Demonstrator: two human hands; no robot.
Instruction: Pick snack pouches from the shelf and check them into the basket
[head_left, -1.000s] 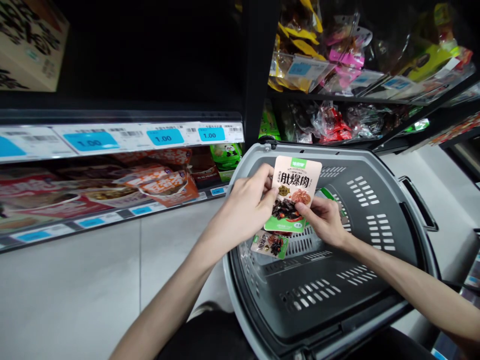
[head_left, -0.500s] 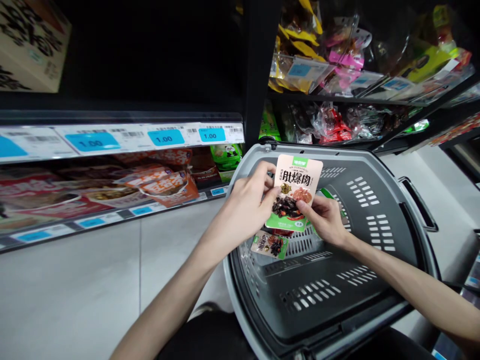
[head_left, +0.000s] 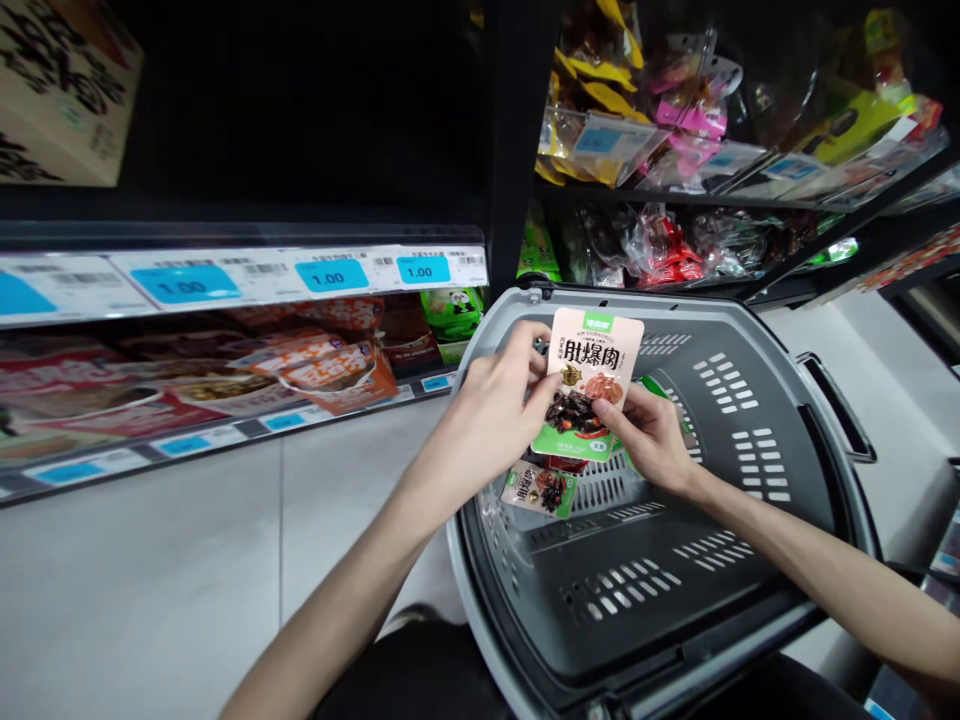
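Note:
Both hands hold one snack packet (head_left: 590, 375) upright over a grey shopping basket (head_left: 757, 480). The packet is pink on top with dark print and a green band at the bottom. My left hand (head_left: 491, 415) pinches its left edge, fingers closed. My right hand (head_left: 651, 436) grips its lower right corner with the thumb on the front. More packets sit behind the front one, their green edges showing by my right hand. A smaller packet of the same kind (head_left: 538, 489) lies in the basket just below.
A low shelf (head_left: 225, 400) on the left carries red and orange packets behind blue price tags (head_left: 330, 273). Shelves at upper right (head_left: 675, 150) hold hanging bags of snacks. A black upright post (head_left: 517, 140) divides them. Pale floor tiles (head_left: 150, 580) lie at lower left.
The packet has barely shifted, a touch higher and to the right of a second ago. Both hands keep the same hold.

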